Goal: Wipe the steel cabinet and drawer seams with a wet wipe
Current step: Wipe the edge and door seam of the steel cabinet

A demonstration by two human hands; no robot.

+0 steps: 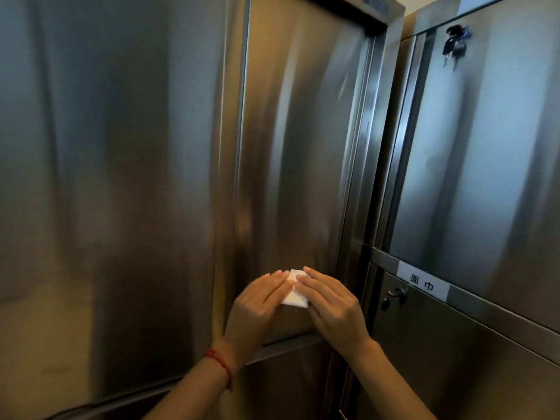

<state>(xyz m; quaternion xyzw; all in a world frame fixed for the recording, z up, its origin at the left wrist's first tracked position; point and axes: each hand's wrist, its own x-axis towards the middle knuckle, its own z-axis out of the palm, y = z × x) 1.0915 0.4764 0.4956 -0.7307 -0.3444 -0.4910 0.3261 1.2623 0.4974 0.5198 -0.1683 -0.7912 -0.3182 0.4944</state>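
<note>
A tall steel cabinet [303, 147] fills the view, its narrow middle door bounded by vertical seams left and right. A small folded white wet wipe [295, 295] lies against the lower part of that door. My left hand [257, 307] and my right hand [330, 307] both hold the wipe between them, fingers fairly straight and meeting over it. A horizontal seam [288, 344] runs just below my hands. Much of the wipe is hidden under my fingers.
A wide steel panel [106, 177] stands to the left. On the right is a second cabinet with keys [454, 45] hanging in its upper door, a white label [422, 284] with two characters, and a lower door with a small latch [394, 295].
</note>
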